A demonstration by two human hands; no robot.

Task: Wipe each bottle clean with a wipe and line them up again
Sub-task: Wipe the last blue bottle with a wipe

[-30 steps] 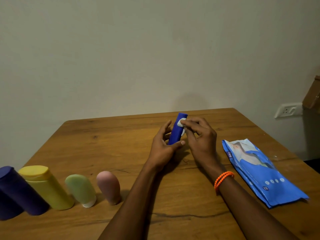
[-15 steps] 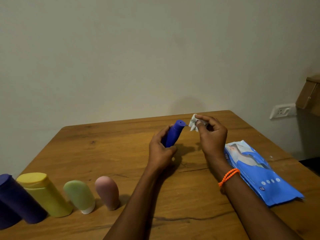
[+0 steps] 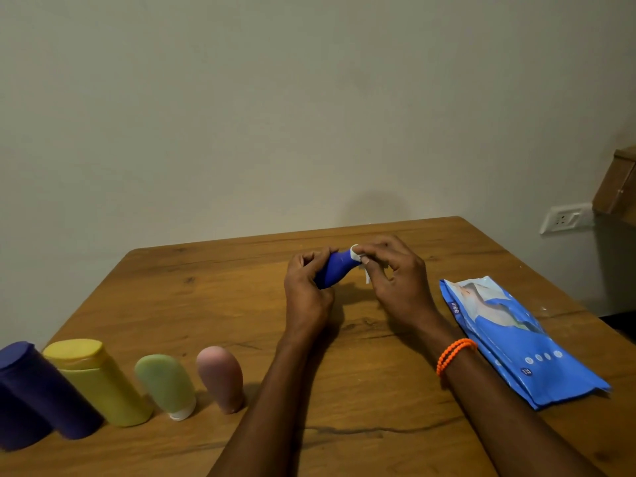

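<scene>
Bottles stand nearest you in a row along the tabletop's [image 3: 344, 442] near-left edge, at about eight o'clock from your hands: a dark purple bottle [image 3: 44, 394] cut off by the left border, a yellow bottle [image 3: 99, 383], a green bottle [image 3: 167, 385] resting on its white cap, and a pink bottle [image 3: 222, 376]. All four seem to lean their tops toward eleven o'clock, perhaps only because of the wide lens.

At four o'clock from your hands lies the blue wipe pack [image 3: 516, 342], flat, its long axis running from eleven to five o'clock. An orange bead bracelet [image 3: 454, 354] circles your right wrist.

Farther out, near the tabletop's middle, your left hand [image 3: 306, 287] curls round the lower part of the blue bottle [image 3: 335, 268], hiding its base. Its long axis tilts, the top pointing toward one o'clock. Your right hand [image 3: 395, 280] pinches a small white wipe [image 3: 358, 258] against that top; most of the wipe is covered by your fingers, and the bottle's cap end cannot be made out.
</scene>
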